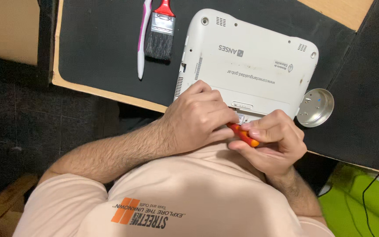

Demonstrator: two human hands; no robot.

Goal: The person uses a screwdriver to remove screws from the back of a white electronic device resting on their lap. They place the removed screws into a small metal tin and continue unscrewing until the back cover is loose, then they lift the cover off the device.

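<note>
A white laptop (251, 61) lies bottom side up on a black mat (106, 52). My left hand (198, 115) rests curled on the laptop's near edge, and its fingertips meet the front end of an orange screwdriver (243, 134). My right hand (272, 141) grips the screwdriver's handle just below that edge. The tip points at a small slot by the laptop's near edge and is hidden by my fingers.
A round metal dish (316, 107) sits right of the laptop. A red-handled paintbrush (159, 30) and a white and pink toothbrush (142, 39) lie on the mat to the left. The wooden table edge (93, 90) runs below them. Green fabric (360, 202) is at the lower right.
</note>
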